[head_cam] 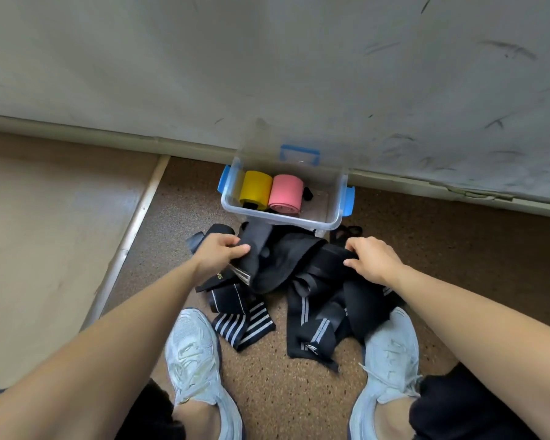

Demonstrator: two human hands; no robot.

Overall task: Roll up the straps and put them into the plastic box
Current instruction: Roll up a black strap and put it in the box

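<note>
A clear plastic box (327, 222) with blue latches stands open on the floor against the wall. Inside lie a yellow rolled strap (255, 188) and a pink rolled strap (286, 192) side by side. In front of the box sprawls a pile of black straps (286, 268), some with white stripes. My left hand (218, 254) grips a black strap at the pile's left side. My right hand (373, 260) holds a black strap at the pile's right side, fingers curled over its edge.
My two pale sneakers (196, 354) stand on the speckled brown floor just behind the pile. A grey scuffed wall (267, 74) rises behind the box. A beige raised platform with a metal edge strip (131, 236) lies to the left.
</note>
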